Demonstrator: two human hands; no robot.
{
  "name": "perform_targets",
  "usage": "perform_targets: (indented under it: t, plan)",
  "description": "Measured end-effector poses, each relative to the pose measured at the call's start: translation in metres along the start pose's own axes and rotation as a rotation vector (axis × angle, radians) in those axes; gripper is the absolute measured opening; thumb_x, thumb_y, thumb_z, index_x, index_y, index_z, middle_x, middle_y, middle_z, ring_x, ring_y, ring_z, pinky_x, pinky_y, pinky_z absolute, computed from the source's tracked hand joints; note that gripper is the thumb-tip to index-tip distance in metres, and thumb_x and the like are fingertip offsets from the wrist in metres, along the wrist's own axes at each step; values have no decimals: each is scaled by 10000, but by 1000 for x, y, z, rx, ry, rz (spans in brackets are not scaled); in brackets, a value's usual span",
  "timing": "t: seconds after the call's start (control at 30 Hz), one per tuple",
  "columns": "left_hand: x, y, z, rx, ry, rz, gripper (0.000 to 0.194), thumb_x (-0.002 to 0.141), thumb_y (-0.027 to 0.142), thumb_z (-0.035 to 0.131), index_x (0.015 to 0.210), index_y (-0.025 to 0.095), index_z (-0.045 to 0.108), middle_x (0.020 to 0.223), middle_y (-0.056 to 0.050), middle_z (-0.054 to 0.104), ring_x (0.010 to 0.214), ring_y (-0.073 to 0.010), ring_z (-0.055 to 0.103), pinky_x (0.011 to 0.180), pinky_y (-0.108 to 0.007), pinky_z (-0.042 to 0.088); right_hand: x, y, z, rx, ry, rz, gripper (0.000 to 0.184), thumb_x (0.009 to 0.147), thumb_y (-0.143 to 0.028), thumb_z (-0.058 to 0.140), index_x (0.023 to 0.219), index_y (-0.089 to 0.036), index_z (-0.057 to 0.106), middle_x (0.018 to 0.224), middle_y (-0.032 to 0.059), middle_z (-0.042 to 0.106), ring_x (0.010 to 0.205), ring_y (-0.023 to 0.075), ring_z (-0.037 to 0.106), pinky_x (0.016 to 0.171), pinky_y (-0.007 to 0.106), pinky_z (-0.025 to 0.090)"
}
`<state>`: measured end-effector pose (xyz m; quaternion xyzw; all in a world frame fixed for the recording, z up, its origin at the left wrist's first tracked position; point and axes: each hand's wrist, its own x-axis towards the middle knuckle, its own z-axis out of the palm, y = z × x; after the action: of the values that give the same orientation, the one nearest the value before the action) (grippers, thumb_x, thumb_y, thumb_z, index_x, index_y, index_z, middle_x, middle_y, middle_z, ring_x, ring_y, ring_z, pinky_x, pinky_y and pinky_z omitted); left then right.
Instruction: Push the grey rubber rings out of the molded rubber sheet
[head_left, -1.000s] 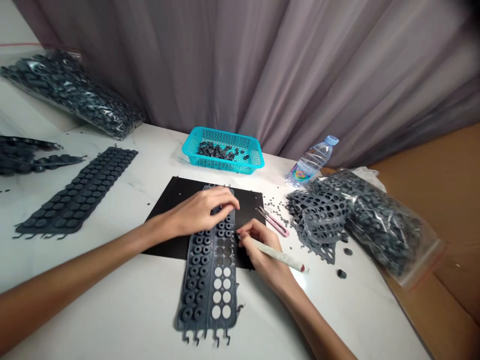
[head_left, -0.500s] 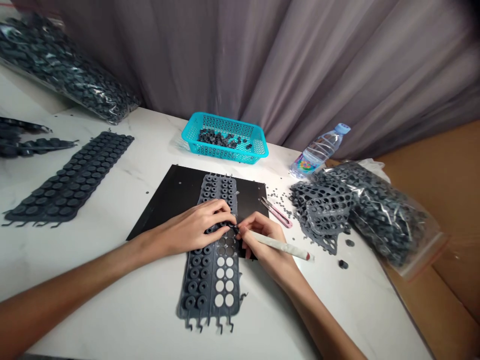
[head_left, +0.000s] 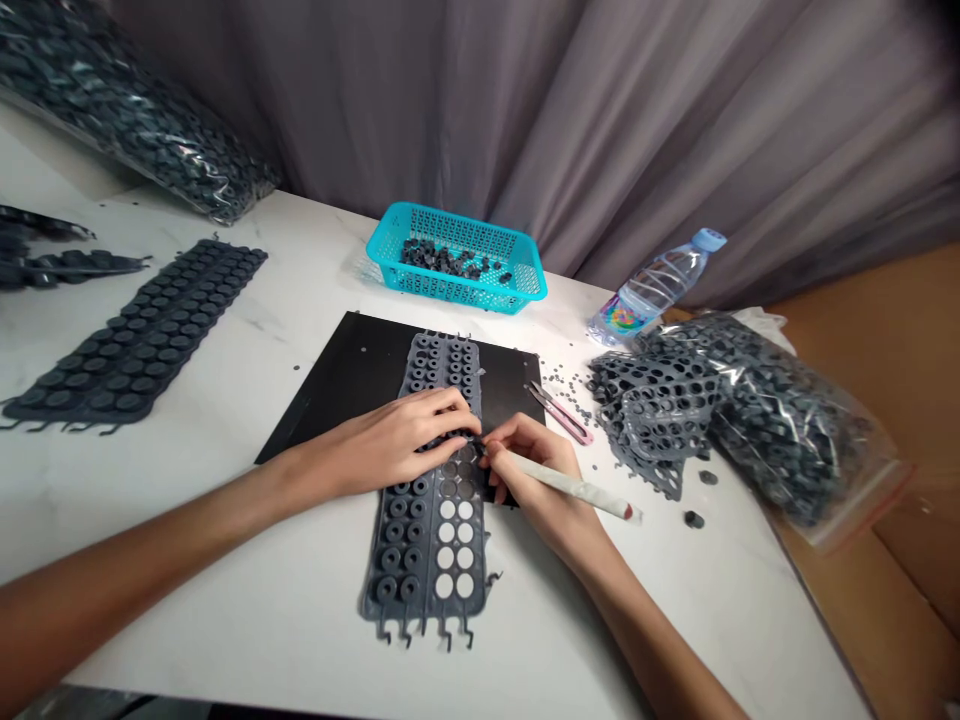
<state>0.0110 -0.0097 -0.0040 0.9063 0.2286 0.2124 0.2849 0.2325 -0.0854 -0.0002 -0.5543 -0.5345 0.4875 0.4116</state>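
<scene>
A grey rubber sheet [head_left: 420, 540] moulded with rows of small rings lies across a black mat [head_left: 352, 375]; several holes on its near right side are punched out. My left hand [head_left: 397, 440] rests on the sheet with fingers curled, fingertips pinching at a ring. My right hand [head_left: 529, 470] is closed around a white pen-like tool [head_left: 570, 488] with a red end, its tip meeting the sheet beside my left fingertips.
A teal basket [head_left: 457, 268] holding loose grey rings stands behind the mat. A pink cutter [head_left: 561, 412], a heap of emptied sheets [head_left: 652, 420], a bag of rings [head_left: 795, 425] and a water bottle [head_left: 656, 288] lie right. Full sheets [head_left: 135, 335] and another bag [head_left: 127, 130] lie left.
The view has shifted, so everything sits a little higher in the picture. My left hand slid down the sheet toward me and my right hand closed in beside its fingertips.
</scene>
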Motion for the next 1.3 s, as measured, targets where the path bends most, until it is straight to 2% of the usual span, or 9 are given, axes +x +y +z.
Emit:
perform_targets:
  t: [0.17, 0.37, 0.47, 0.57, 0.67, 0.8, 0.93, 1.07, 1.3]
  plan:
    - [2, 2, -2, 108, -42, 29, 247, 1136, 278, 465, 1260, 217, 670, 1264, -82, 660, 1175, -246, 658, 1074, -401, 477, -2, -1, 0, -58, -2, -34, 82, 937, -248, 641, 868, -205, 640, 729, -26, 613, 590, 132, 572, 526, 232, 497]
    - [6, 6, -2, 145, -77, 42, 235, 1129, 191, 433, 1163, 196, 666, 1172, -64, 689, 1100, -239, 646, 1082, -420, 448, 0, 4, 1, -105, 9, -43, 84, 939, -226, 618, 860, -198, 625, 710, -29, 594, 582, 117, 495, 520, 236, 361]
    - [5, 8, 3, 124, -25, 18, 282, 1112, 125, 403, 1113, 199, 676, 1151, -60, 688, 1055, -230, 641, 1048, -423, 454, 0, 6, 5, -148, 25, -70, 114, 936, -229, 610, 827, -194, 607, 708, -27, 580, 611, 120, 476, 536, 244, 332]
    - [4, 8, 9, 1, 85, -67, 279, 1117, 150, 416, 1053, 204, 682, 1147, -53, 685, 1059, -216, 655, 1022, -395, 480, -1, 5, 8, -262, 62, -121, 133, 929, -227, 619, 802, -194, 597, 702, -35, 569, 604, 113, 454, 535, 244, 309]
    - [5, 5, 11, -123, 135, -128, 251, 1122, 223, 459, 1052, 212, 700, 1156, -47, 674, 1094, -207, 668, 1024, -361, 506, -1, 1, 8, -209, 49, -89, 106, 914, -219, 625, 812, -197, 606, 705, -37, 583, 587, 110, 485, 511, 225, 340]
    - [4, -1, 7, -104, 59, -145, 240, 1124, 296, 495, 1168, 238, 723, 1204, -41, 676, 1152, -218, 668, 1050, -365, 498, 4, -2, 1, 53, 16, 17, 64, 926, -258, 617, 900, -200, 627, 683, -40, 622, 455, 102, 497, 397, 209, 391]
    - [2, 0, 3, -84, 9, -137, 261, 1132, 326, 497, 1308, 270, 681, 1282, -34, 676, 1218, -219, 658, 1091, -368, 476, 9, 2, -7, 37, 84, -7, 95, 957, -277, 613, 920, -197, 646, 637, -43, 617, 399, 83, 452, 354, 190, 341]
    - [1, 4, 1, -53, -1, -133, 246, 1134, 300, 497, 1286, 241, 682, 1294, -43, 663, 1224, -211, 657, 1096, -363, 469, 8, 4, -12, -20, 26, -23, 95, 973, -281, 660, 947, -190, 667, 703, -32, 640, 422, 63, 467, 382, 180, 346]
    - [0, 4, 0, -6, 19, -77, 232, 1122, 293, 533, 1283, 221, 684, 1275, -44, 687, 1221, -214, 660, 1092, -364, 463, 4, 0, -16, 51, -104, 11, 239, 961, -402, 758, 958, -172, 694, 731, 1, 684, 566, 131, 651, 542, 238, 541]
